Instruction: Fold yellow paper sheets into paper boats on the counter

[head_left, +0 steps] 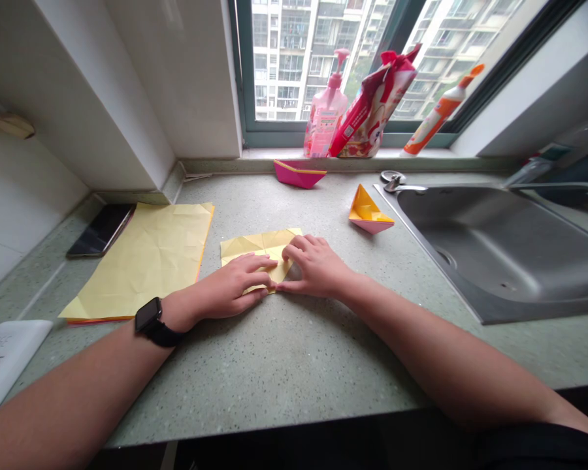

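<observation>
Creased yellow paper (259, 243) laid on speckled counter (294, 365), long axis set side to side, slanted right edge tapered toward the person, covered by left hand (240, 282), fingers parted, right hand (318, 264) curled at that edge, pinch indiscernible

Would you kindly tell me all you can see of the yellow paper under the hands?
The pale yellow, creased paper sheet lies on the speckled grey-green countertop, crossed by fold lines, apparently partly folded. The left hand rests on its lower left; the right hand touches its right side. The hands hide some of its outline.
</observation>
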`<state>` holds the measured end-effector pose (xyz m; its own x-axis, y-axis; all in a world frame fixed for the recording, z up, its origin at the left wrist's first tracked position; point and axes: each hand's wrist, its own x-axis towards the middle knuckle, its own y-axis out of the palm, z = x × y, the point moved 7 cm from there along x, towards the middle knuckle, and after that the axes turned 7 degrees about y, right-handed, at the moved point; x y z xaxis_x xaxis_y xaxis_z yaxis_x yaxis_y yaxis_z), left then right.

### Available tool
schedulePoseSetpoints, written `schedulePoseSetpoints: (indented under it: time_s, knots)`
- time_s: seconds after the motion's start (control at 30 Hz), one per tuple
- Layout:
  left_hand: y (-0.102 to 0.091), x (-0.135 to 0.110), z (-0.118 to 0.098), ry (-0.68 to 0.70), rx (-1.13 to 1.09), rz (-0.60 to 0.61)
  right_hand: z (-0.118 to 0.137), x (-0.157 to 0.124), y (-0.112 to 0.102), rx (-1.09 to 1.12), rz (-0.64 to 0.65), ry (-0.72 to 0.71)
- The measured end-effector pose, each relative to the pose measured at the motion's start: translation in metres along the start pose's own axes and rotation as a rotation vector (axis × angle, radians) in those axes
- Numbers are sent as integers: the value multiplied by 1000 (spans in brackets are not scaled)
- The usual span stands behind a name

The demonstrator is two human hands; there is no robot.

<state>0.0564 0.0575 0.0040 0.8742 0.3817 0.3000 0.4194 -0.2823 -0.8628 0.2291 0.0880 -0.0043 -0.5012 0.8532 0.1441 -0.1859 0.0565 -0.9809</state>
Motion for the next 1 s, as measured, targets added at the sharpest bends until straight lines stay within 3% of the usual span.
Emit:
schedulePoseSetpoints:
  time_s: [0.5,1.0]
  knots:
    - [0,-2,1,-21,-15,49,-20,7,3,111,-61,37]
    - [1,-2,-1,21,-43,31,-74,15,-1,101,-150,179]
